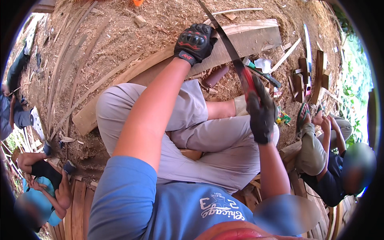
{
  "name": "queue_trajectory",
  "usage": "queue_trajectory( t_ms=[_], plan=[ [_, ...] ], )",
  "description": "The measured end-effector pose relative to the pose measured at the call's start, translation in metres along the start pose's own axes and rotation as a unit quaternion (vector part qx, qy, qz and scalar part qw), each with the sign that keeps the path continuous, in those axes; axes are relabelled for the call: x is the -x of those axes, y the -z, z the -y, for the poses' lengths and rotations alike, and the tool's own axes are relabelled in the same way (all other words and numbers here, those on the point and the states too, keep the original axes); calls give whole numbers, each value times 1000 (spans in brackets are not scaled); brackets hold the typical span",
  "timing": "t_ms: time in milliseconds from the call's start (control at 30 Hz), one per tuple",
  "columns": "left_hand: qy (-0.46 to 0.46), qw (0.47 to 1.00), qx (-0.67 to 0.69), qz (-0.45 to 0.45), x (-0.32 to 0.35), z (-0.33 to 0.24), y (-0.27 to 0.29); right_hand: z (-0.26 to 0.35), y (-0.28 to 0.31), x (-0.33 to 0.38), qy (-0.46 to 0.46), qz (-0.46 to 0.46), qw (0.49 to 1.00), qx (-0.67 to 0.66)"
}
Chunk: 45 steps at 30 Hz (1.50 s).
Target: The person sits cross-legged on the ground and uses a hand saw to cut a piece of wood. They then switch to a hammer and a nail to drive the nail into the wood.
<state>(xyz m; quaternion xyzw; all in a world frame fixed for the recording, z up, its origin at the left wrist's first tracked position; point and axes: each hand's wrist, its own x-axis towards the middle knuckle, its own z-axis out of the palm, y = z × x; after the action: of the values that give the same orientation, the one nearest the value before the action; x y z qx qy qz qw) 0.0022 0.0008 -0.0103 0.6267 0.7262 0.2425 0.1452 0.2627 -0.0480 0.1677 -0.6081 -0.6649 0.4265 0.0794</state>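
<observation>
Left hand clasps board, right hand grips blade over it; apparently cutting, next stroke needing board steady.

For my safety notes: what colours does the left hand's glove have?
The glove is mostly black with red details, seen best in the head view.

Ground: brown, thick with wood shavings and chips. Left side, long curved strips, roughly lengthwise. Centre, broad board, slanting up to the right. Beyond it, small wood block. Right of board: green-and-black tool, clear plastic piece beside it, pale stick. Nearer, brown rounded piece; colourful wrapper. Far right, dark wooden blocks, clustered.
</observation>
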Motion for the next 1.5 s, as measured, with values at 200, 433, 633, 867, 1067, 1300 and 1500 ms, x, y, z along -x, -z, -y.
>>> queue_trajectory(
  t_ms=[200, 433, 633, 867, 1067, 1300, 1500],
  plan=[
    [-60, 998, -6, 32, -8, -1, -9, 18, -69, -135, 125, -60, 989, -57],
    [28, 999, -4, 42, -2, -5, 12, -23, 7, 4, 23, -3, 1000, -2],
    [-9, 1000, 5, 14, 0, -2, 1, -1, -24, -50, 47, -7, 998, -34],
    [-34, 998, -9, 50, -1, -4, -2, 17, -62, -116, 40, -30, 997, -60],
    [1, 1000, -25, 6, 0, -2, 6, -15, 9, 14, -30, -1, 999, -11],
    [-23, 1000, -2, 20, -4, -8, 3, 7, -39, -98, 121, -45, 990, -52],
    [15, 997, 3, 72, -6, -5, 4, 14, -42, -69, 101, -32, 994, 23]
  ],
)
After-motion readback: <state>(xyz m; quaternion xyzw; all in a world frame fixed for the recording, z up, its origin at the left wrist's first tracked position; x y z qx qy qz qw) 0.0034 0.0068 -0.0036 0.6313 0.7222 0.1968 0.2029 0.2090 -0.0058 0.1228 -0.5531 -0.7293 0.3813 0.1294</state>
